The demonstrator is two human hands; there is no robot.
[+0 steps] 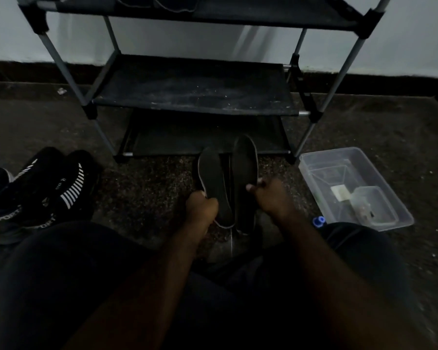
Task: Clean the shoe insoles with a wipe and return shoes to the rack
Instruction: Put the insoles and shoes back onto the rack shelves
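Your left hand (202,205) and right hand (271,198) each grip a dark insole (214,183); no wipe in sight; next, probably find one before the rack (195,97).

A dim home corner: a fabric-shelved shoe rack (192,89) against a pale wall (402,34), sneakers (43,188) on speckled floor (364,127).
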